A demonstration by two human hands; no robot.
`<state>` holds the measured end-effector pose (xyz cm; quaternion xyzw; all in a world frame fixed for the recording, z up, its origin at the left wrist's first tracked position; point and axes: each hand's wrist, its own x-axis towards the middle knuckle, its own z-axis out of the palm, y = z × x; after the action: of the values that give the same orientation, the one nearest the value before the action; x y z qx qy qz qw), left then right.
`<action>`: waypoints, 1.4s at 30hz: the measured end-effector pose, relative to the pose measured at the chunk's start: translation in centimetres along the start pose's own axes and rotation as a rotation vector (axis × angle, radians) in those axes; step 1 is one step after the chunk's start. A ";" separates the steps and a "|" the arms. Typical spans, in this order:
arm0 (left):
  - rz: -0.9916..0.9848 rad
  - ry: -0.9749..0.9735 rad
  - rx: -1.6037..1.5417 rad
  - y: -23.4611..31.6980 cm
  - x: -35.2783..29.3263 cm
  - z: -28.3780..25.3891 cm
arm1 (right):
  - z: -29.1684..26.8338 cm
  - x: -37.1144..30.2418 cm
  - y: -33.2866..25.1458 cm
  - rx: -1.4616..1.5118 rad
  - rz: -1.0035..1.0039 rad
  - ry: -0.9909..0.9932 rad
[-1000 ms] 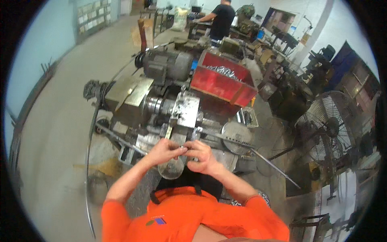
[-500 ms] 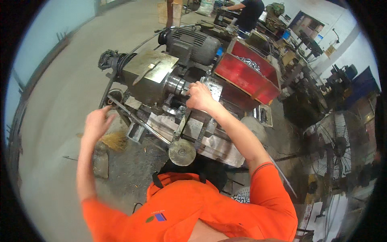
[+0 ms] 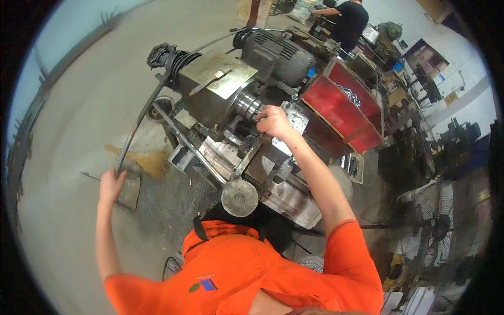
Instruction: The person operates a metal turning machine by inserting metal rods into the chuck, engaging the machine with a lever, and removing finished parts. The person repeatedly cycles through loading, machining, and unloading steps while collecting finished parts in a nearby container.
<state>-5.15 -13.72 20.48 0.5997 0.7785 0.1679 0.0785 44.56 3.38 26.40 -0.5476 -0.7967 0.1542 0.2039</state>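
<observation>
Now my left hand (image 3: 111, 184) is stretched out to the left, low over the floor, and its fingers are closed around the near end of a long dark lever (image 3: 140, 118). This lever runs up and away from my hand to the far left end of the machine (image 3: 220, 89), near a dark round part. My right hand (image 3: 273, 122) is on the middle of the machine, just beside the shiny round chuck (image 3: 248, 106). Its fingers are curled down on the metal part there, but I cannot tell if they really grip something. Near to me, a round metal handwheel (image 3: 240, 197) stands in front of the machine bed. To the right of my right hand is a red tray (image 3: 336, 107) with metal pieces. Far behind, another person (image 3: 349, 21) in dark shirt works at a bench.
</observation>
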 end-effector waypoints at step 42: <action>0.756 -0.427 0.715 7.9 13.6 21.1 | -8.7 -33.1 4.5 -0.138 0.556 0.388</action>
<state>5.20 4.60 4.76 0.8469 0.4846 -0.2151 -0.0395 62.97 -25.80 26.69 -0.7754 -0.5720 0.0428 0.2642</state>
